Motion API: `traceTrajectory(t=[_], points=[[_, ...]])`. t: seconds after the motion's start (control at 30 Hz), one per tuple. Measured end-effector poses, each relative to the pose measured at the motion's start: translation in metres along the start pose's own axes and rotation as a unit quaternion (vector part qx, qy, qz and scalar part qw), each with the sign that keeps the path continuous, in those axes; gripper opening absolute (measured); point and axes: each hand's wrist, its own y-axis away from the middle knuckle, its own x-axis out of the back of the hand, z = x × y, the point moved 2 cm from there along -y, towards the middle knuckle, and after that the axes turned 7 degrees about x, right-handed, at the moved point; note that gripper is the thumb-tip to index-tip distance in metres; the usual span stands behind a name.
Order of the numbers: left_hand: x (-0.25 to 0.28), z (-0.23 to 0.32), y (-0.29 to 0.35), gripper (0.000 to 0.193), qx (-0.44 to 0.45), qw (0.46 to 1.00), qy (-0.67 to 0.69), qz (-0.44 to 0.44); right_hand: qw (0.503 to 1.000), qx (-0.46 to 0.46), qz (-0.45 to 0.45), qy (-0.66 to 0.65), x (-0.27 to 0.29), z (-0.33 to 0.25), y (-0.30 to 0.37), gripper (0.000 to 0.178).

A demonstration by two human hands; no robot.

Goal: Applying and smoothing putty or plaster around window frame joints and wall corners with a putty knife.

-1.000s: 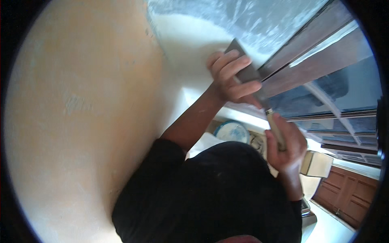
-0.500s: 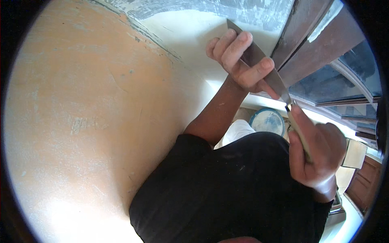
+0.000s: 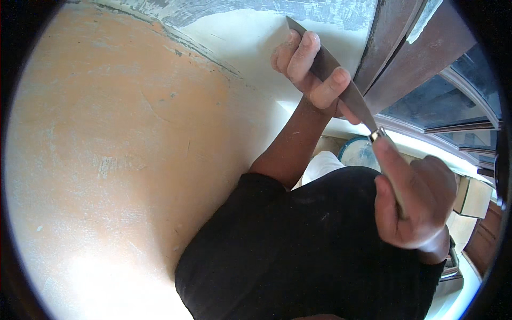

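My right hand [image 3: 418,200] is closed around the pale handle of a putty knife [image 3: 356,104], its index finger stretched along the handle toward the metal collar. The grey blade slants up and to the left, its tip in front of the whitish wall. My left hand [image 3: 309,69], dusted with white at the fingertips, is curled about the middle of the blade. One finger lies across the blade's face and another shows beyond its lower edge. How firmly the left fingers press is hard to see.
A worn orange wall [image 3: 122,122] with scraped patches fills the left side. Grey-and-white plaster [image 3: 240,32] covers the wall ahead, beside a brown wooden frame [image 3: 421,58] and window panes. Below stand a blue-rimmed bucket [image 3: 358,152] and, right, boxes [image 3: 473,197].
Both hands and the knife have shifted slightly left in view, with the blade tip a little higher. The grip of each hand looks much the same.
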Motion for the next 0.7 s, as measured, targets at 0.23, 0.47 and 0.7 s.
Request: traceTrajectory(t=[0.23,0.47,0.7], points=[[-0.003,-0.003,0.002,0.061,-0.012,1.0,-0.002,-0.01,1.0,0.021,-0.014,0.014,-0.003,-0.002,-0.003,0.041],[0.001,-0.003,0.003,0.061,-0.026,1.0,-0.005,-0.014,0.999,0.04,0.029,-0.002,-0.004,-0.007,-0.005,0.035],[0.003,-0.012,0.009,0.061,-0.031,0.999,-0.008,-0.021,0.999,0.036,0.033,-0.022,0.002,-0.005,-0.007,0.033]])
